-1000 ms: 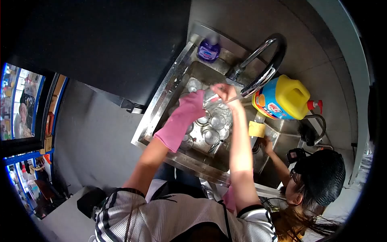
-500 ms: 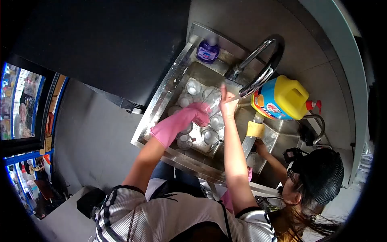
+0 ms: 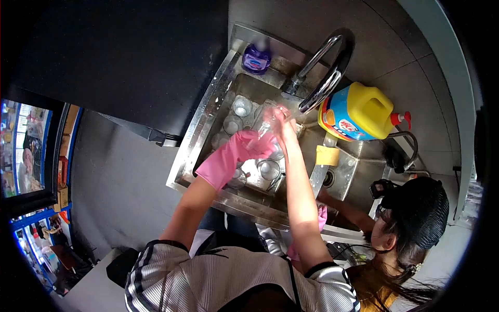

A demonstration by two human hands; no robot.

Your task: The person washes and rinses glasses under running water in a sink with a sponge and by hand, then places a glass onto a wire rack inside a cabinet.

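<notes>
My left hand [image 3: 254,144], in a long pink rubber glove, is wrapped round the lower part of a clear drinking glass [image 3: 264,122]. The glass is tilted over the left sink basin. My bare right hand [image 3: 284,124] closes on its upper end, just below the tap; some fingers are hidden behind the glass. Under both hands, several more clear glasses stand in the basin, among them one glass [image 3: 241,106] at the back and another glass [image 3: 268,169] nearer me.
A chrome tap [image 3: 332,78] arches over the sink [image 3: 193,151]. A purple soap bottle [image 3: 256,59] stands at the back rim. Right of the tap sits a large yellow jug [image 3: 358,112]; a yellow sponge [image 3: 327,155] rests on the divider. A co-worker [image 3: 410,218] reaches into the right basin.
My right hand, earlier raised with a finger stretched up, has turned in and closed on the glass. The camera view has shifted slightly; the co-worker's hand has moved lower at the right basin.
</notes>
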